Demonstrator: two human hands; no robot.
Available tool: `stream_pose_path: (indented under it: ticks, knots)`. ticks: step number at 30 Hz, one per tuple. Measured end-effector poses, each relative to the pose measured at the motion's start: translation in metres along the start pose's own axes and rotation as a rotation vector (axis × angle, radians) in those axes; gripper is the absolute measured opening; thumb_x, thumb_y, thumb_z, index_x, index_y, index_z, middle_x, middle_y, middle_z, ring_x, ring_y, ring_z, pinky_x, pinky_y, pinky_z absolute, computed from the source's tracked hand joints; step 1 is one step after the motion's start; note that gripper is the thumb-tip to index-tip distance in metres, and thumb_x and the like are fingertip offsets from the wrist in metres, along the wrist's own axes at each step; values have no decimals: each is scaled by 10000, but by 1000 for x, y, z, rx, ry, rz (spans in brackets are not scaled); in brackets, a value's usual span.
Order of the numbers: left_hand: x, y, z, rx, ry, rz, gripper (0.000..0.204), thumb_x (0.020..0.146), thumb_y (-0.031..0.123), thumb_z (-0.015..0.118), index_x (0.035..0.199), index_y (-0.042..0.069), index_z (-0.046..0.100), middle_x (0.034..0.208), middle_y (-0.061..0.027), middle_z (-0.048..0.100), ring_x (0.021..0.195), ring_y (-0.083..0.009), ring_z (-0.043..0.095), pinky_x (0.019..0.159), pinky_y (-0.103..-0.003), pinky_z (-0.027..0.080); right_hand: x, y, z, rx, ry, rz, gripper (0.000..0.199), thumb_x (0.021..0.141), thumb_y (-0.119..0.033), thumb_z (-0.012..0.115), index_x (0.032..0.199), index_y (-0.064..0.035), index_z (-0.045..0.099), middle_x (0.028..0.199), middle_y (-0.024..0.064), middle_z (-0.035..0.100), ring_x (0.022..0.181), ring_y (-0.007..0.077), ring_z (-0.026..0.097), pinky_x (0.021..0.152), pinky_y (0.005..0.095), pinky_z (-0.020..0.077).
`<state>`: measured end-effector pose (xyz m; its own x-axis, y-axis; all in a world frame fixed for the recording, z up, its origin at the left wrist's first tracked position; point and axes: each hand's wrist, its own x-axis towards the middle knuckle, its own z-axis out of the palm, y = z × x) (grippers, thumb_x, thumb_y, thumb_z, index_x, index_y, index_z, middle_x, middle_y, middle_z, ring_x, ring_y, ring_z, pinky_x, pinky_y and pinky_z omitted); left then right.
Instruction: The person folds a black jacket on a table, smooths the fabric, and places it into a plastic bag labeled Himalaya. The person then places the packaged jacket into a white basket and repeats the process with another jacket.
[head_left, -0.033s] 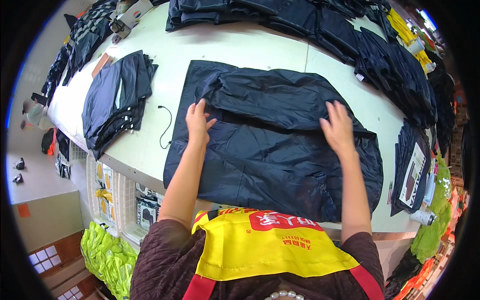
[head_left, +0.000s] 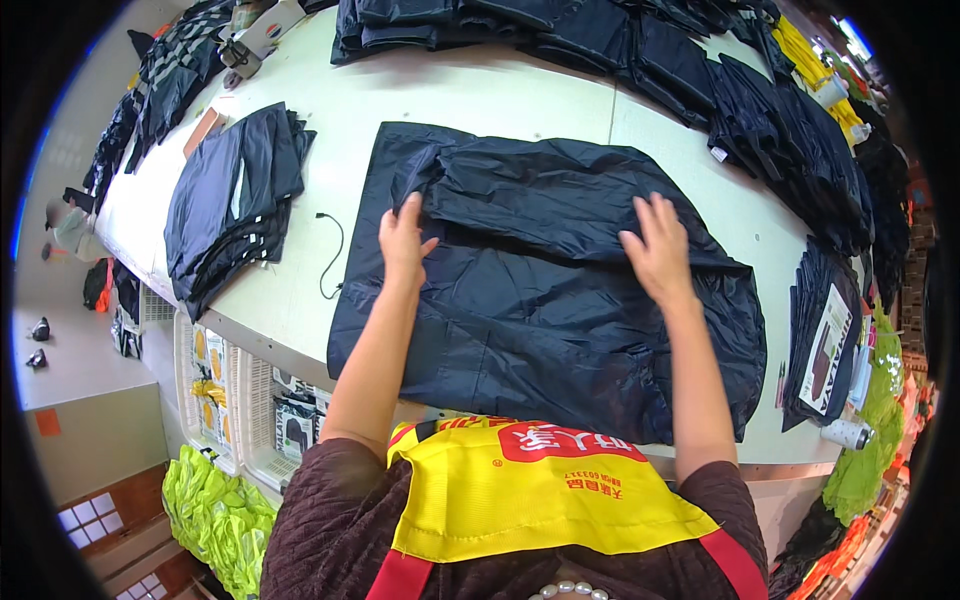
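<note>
A dark navy garment of thin, shiny fabric (head_left: 540, 330) is spread on the white table in front of me. One long part of it, which looks like a sleeve (head_left: 540, 200), lies folded across its upper half. My left hand (head_left: 404, 246) rests by the left end of that part, fingertips at its edge and thumb apart. Over on the right, my right hand (head_left: 659, 252) lies palm down on the same part with its fingers spread. Neither hand grips the cloth. Wrinkles run through the lower and right areas of the garment.
A stack of folded dark garments (head_left: 235, 190) lies at the left, near a thin black cable (head_left: 335, 262). More dark piles (head_left: 590, 45) line the far side. To the right are packaged garments (head_left: 825, 345) and a can (head_left: 847, 434). White baskets (head_left: 240, 400) stand below the table's left edge.
My right hand has slid a little to the left and slightly up over the fabric. My left hand has shifted slightly to the right. The garment lies almost the same.
</note>
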<state>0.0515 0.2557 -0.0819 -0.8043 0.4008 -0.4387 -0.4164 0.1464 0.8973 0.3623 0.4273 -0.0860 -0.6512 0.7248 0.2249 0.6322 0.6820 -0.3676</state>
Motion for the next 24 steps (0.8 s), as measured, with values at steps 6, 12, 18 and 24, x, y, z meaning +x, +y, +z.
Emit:
stream_pose_path:
  ticks: [6,12,18,24]
  knots:
    - [35,-46,14,-315,263,21,217,879,156,557,1055,43,500,977,-79,526,846,-188,516,731,-363,488,-7,-15,54,-321,-189,150,661,868,-536,471,1402,-164,358,1476,133,271,1372,350,196,1037,619,158]
    - [60,-10,28,-864,269,-123,258,965,166,404,1106,-11,529,1109,-128,588,1020,-283,565,930,-379,456,-7,-11,55,-330,-143,135,659,867,-533,475,1402,-165,361,1474,127,277,1368,347,208,1035,614,165]
    - [37,57,-27,-241,-535,544,202,900,38,525,1076,22,623,930,-62,649,815,-127,614,664,-213,485,-7,-10,57,-326,-115,100,648,868,-528,477,1389,-154,384,1469,126,291,1364,338,222,1037,603,166]
    - [97,33,-142,1163,-620,252,123,850,44,549,888,5,659,724,-39,639,670,-102,598,582,-246,469,-5,-16,54,-313,-131,105,655,858,-526,491,1384,-149,392,1462,135,300,1360,340,229,1035,600,167]
